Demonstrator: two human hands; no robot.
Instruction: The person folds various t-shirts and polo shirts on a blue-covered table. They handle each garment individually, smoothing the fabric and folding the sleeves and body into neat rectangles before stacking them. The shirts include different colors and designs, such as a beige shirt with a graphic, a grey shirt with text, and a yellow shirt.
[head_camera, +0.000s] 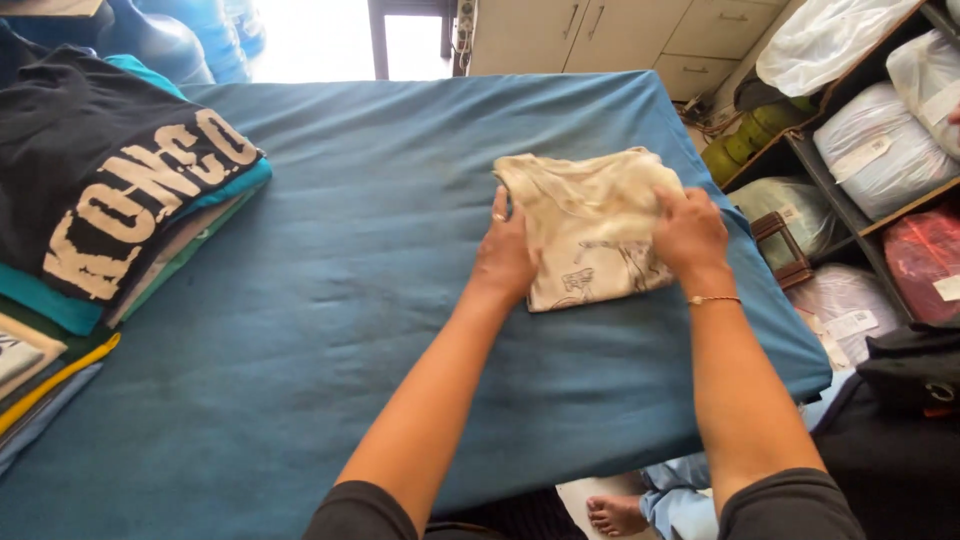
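Observation:
A folded cream garment (590, 215) with a faint dark print lies on a blue-covered table (330, 300), near its right side. My left hand (503, 255), a ring on one finger, rests flat on the garment's left edge. Over the garment's right edge lies my right hand (688, 232), palm down, a thin bracelet at the wrist. Both hands press on the cloth with fingers together; neither lifts it.
A stack of folded shirts, a black one with large pale letters (100, 180) on top, sits at the table's left. Shelves with bagged bundles (880, 150) stand at the right. White cabinets (600, 35) are behind. A bare foot (615, 515) shows below the table edge.

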